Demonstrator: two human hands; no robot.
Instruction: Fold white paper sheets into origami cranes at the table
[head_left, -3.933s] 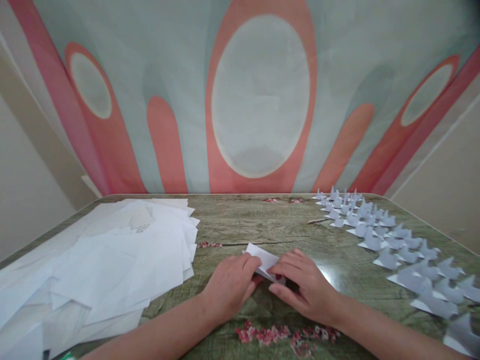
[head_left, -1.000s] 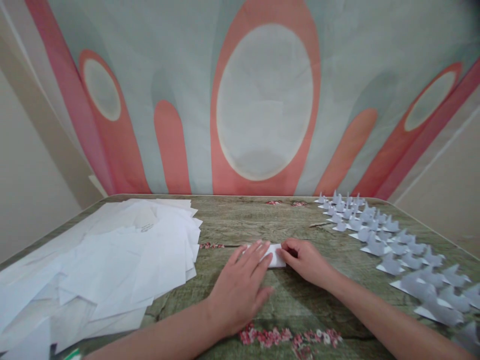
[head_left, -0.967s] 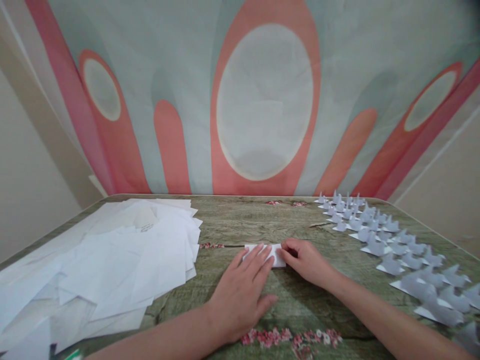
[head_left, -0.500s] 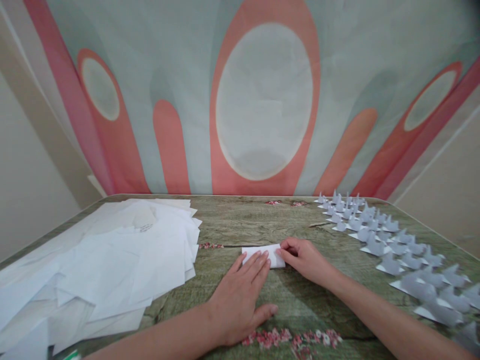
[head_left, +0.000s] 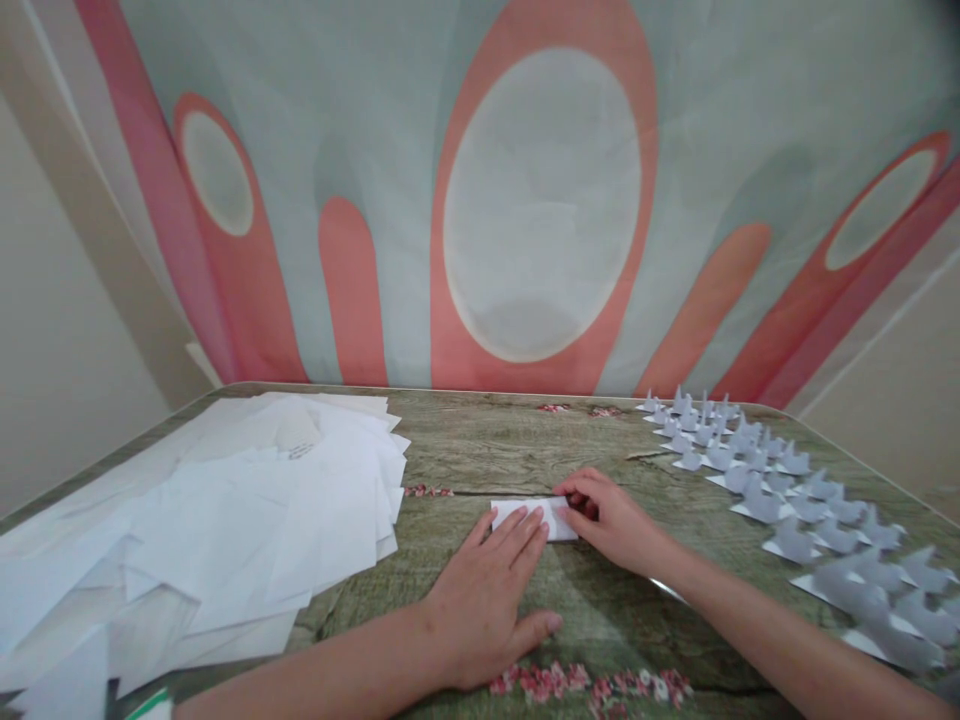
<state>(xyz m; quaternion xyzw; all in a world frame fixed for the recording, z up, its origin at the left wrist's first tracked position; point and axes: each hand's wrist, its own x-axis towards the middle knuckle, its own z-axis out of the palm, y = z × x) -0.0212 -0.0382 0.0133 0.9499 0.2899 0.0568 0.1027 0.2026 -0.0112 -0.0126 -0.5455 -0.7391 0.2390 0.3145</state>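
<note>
A small piece of white paper, folded into a narrow rectangle, lies on the table in front of me. My left hand rests flat across its left and middle part, fingers stretched out and thumb apart. At the paper's right end, my right hand pinches the edge between thumb and curled fingers. Part of the paper is hidden beneath my left fingers.
Loose white sheets are heaped on the left of the wood-patterned table. Rows of folded white paper figures stand along the right side. Under my right forearm shows a thin pale sliver. A patterned backdrop hangs behind the table.
The view has shifted slightly. My right fingers have curled a little more at the paper's right end; my left hand still lies on it. A pale sliver now shows under my right forearm.
</note>
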